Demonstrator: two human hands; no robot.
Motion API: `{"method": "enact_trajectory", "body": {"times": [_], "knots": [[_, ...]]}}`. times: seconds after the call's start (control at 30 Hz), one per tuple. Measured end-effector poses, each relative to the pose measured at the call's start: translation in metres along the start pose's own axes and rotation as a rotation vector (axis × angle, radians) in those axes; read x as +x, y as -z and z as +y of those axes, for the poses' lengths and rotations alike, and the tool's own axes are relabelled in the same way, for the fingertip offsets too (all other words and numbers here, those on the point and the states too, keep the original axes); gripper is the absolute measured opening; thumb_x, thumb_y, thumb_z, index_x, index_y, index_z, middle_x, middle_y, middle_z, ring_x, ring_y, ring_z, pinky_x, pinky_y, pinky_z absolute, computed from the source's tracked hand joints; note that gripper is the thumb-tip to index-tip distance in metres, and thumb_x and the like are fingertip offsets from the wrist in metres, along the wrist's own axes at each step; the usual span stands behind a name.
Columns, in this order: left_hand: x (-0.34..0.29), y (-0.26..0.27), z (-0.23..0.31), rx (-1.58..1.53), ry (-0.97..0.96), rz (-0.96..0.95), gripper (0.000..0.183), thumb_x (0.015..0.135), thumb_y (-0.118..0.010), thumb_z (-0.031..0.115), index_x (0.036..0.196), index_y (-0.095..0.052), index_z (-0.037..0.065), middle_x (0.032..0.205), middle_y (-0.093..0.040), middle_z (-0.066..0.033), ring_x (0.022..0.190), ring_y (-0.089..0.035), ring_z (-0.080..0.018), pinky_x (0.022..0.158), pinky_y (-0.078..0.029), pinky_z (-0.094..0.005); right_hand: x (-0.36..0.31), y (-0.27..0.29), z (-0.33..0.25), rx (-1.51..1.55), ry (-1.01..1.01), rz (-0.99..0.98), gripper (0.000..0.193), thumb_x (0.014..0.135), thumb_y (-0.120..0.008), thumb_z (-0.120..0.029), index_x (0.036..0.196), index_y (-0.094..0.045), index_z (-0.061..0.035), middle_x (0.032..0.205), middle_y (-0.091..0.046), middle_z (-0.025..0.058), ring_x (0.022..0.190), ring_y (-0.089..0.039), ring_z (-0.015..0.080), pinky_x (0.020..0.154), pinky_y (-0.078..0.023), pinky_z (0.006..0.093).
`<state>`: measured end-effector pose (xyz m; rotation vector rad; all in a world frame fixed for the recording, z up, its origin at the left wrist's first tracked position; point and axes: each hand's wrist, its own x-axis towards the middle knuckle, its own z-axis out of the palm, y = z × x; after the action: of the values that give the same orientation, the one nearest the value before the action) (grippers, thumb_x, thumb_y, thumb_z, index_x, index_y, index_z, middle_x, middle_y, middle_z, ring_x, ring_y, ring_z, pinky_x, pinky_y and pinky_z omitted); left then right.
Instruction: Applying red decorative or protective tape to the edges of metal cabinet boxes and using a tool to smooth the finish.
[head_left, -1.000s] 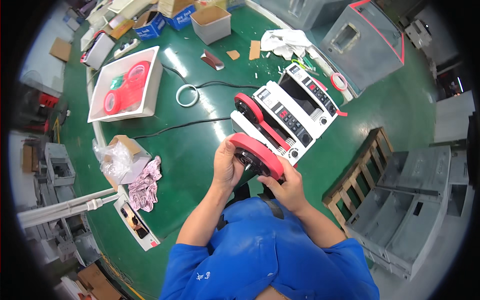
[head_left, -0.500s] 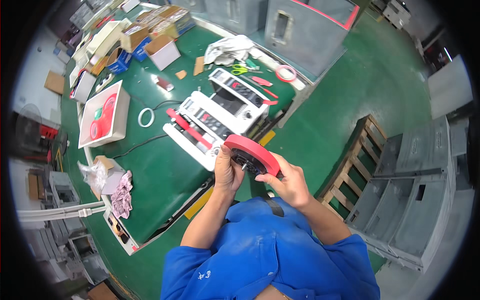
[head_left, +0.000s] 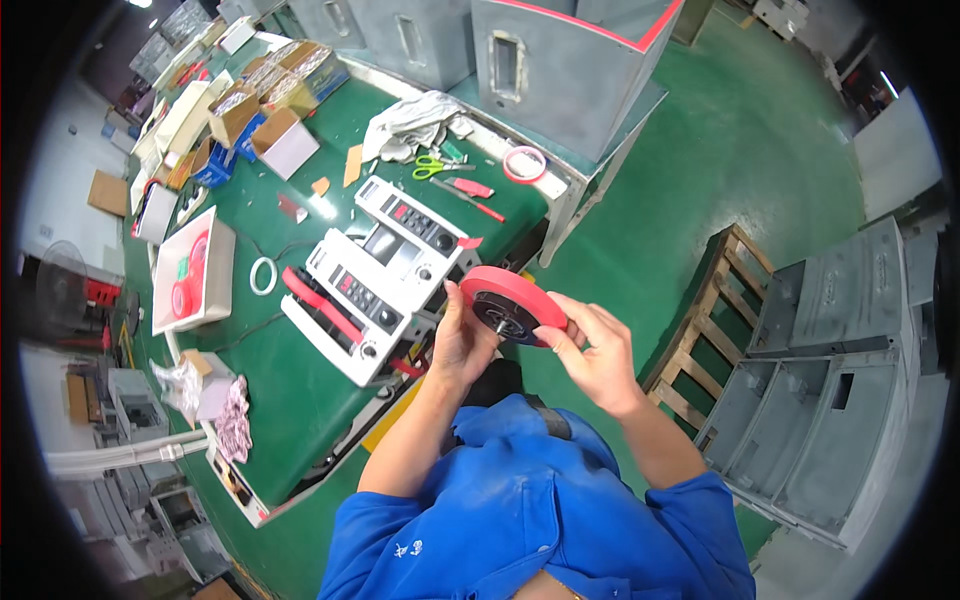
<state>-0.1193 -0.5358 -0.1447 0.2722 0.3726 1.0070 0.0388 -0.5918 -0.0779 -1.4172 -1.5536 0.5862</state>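
Centrally, a wide overhead view shows a person in a blue shirt [head_left: 530,500] holding a large roll of red tape [head_left: 518,287] in both bare hands, in front of the torso and just beside the desk [head_left: 285,435]. The roll is tilted, its black hub and short metal spindle [head_left: 502,327] facing the wearer. At its left edge is the left hand [head_left: 458,345], thumb raised against the rim, the other fingers mostly hidden. At its right edge, the right hand [head_left: 600,350] is partly closed, thumb on the near side and fingers bent around the rim. On the green desktop, to the left of the roll, stand two white tape machines [head_left: 345,285], side by side; the nearer carries another red roll. Beyond them lie green-handled scissors [head_left: 427,167], a red-handled tool [head_left: 472,187] and a crumpled white cloth [head_left: 405,125]. Farther left, a white bin [head_left: 218,272] holds more red rolls. On the floor at right, a wooden pallet [head_left: 715,330] stands beside grey metal cabinets [head_left: 855,420].
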Motion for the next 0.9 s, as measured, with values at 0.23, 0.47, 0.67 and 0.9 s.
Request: {"method": "enact_trajectory", "body": {"times": [0.23, 0.47, 0.67, 0.9], "knots": [[0.077, -0.028, -0.008, -0.25, 0.213, -0.021, 0.051, 0.089, -0.033, 0.05, 0.118, -0.044, 0.009, 0.118, -0.051, -0.0093, 0.109, -0.049, -0.0255, 0.089, -0.041, -0.0481, 0.053, 0.01, 0.012, -0.156, -0.03, 0.055, 0.056, 0.066, -0.072, -0.01, 0.115, -0.049, 0.0029, 0.109, -0.055, 0.0157, 0.09, -0.054, 0.0268, 0.076, -0.045, 0.0336], [0.105, -0.023, 0.013, -0.329, 0.159, -0.001, 0.049, 0.089, -0.035, 0.048, 0.118, -0.043, 0.009, 0.117, -0.052, -0.0081, 0.109, -0.049, -0.0244, 0.092, -0.04, -0.0451, 0.082, -0.005, 0.032, -0.029, 0.068, 0.099, 0.058, 0.066, -0.072, -0.009, 0.118, -0.048, 0.0029, 0.111, -0.054, 0.0156, 0.097, -0.052, 0.0256, 0.079, -0.044, 0.032], [0.101, -0.02, 0.042, -0.227, -0.022, 0.074, 0.046, 0.09, -0.038, 0.044, 0.113, -0.047, 0.005, 0.11, -0.056, -0.0099, 0.102, -0.054, -0.0234, 0.088, -0.043, -0.0433, 0.163, 0.009, 0.007, 0.0, 0.4, -0.175, 0.027, 0.069, -0.065, 0.001, 0.096, -0.062, 0.0007, 0.094, -0.06, 0.0125, 0.086, -0.057, 0.0255, 0.074, -0.046, 0.0321], [0.087, -0.03, 0.067, 0.112, -0.379, 0.301, 0.042, 0.092, -0.036, 0.04, 0.112, -0.046, 0.005, 0.105, -0.058, -0.0107, 0.096, -0.057, -0.0228, 0.082, -0.047, -0.0405, 0.224, 0.0, 0.003, -0.031, 0.676, -0.477, 0.018, 0.067, -0.068, -0.001, 0.084, -0.062, -0.0016, 0.08, -0.061, 0.0086, 0.07, -0.059, 0.0229, 0.06, -0.048, 0.0303]]}}
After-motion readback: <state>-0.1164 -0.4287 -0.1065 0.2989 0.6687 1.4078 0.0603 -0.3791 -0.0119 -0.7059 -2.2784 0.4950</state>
